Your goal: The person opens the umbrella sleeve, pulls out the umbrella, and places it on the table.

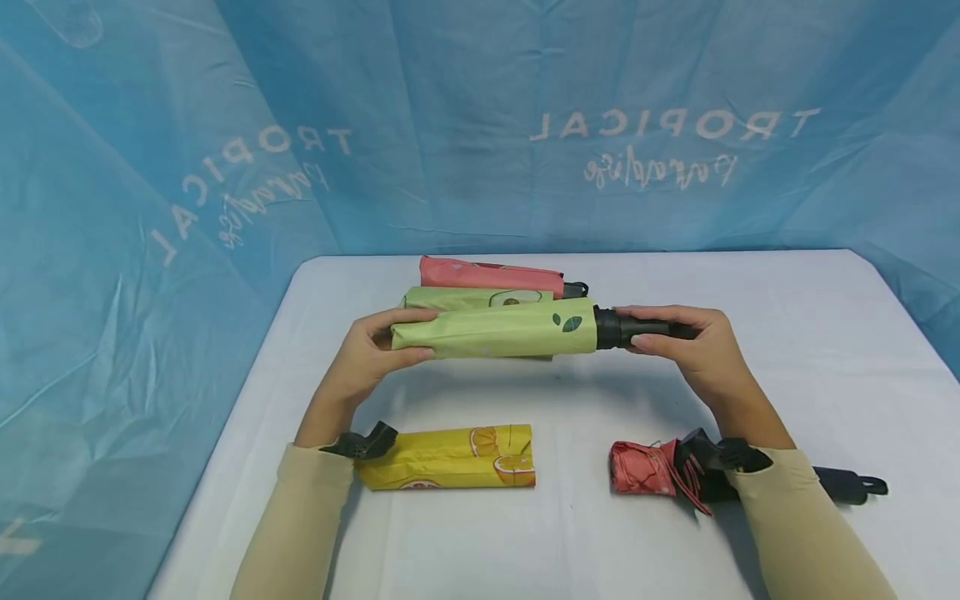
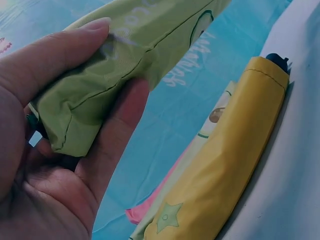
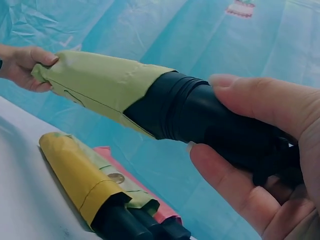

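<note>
Well, nearest you on the worktop (image 1: 570, 542), a yellow cover (image 1: 450, 457) printed with orange slices lay at the left, and a red umbrella (image 1: 642, 468) at the right, partly hidden by your sleeve (image 1: 810, 525). Beyond them, the green umbrella (image 1: 502, 331) hung roughly level above the worktop, between your two hands. It looked light, its cloth soft and perhaps slightly slippery over a stiff core, so the black handle (image 1: 651, 328) at the right seemed the surest hold, the cloth end needing only a gentle pinch. Your left hand (image 1: 358, 350) pinched that end between thumb and fingers; your right hand (image 1: 705, 346) gripped the handle, its fingers parted only by the handle's thickness. Both forearms reached forward, hands turned inward. Farther off, a plain yellow umbrella (image 2: 227, 150), an avocado-print umbrella (image 1: 468, 297) and a pink umbrella (image 1: 487, 273) lay side by side, before a blue sheet (image 1: 480, 183).
</note>
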The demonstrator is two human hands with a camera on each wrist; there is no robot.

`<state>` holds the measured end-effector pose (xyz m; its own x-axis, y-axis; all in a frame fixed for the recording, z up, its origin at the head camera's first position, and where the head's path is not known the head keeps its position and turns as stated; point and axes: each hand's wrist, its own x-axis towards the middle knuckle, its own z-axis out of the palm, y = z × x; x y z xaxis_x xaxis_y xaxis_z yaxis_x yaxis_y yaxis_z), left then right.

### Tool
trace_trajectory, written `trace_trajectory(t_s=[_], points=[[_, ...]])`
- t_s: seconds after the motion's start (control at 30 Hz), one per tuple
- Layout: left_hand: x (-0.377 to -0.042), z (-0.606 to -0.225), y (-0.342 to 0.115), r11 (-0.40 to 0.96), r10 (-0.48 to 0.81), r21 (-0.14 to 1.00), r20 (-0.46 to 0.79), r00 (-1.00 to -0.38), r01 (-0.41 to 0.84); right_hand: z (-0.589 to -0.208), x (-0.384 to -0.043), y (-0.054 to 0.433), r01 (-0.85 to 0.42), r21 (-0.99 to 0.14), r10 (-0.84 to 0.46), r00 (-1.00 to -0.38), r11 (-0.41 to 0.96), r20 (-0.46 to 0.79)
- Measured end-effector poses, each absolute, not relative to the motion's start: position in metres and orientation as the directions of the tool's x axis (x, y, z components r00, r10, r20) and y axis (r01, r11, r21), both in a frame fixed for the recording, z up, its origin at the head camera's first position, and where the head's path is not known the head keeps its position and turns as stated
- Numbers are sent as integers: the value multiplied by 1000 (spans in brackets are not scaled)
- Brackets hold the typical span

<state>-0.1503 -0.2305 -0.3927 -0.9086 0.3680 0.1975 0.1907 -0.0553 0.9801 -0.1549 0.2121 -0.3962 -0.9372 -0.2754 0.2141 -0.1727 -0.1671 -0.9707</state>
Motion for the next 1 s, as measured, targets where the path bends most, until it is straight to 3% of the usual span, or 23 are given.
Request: trace_trajectory(t_s=[0.33,1.0], points=[[-152,-394,-242,-48,341,973,230,-912,228,-396,-155,222,-218,-942,-289,-912,-256,290],[-153,-396,-260,-49,309,978,206,-928,201,-398,-147,266,-272,-919,-235,-910,-285,342]])
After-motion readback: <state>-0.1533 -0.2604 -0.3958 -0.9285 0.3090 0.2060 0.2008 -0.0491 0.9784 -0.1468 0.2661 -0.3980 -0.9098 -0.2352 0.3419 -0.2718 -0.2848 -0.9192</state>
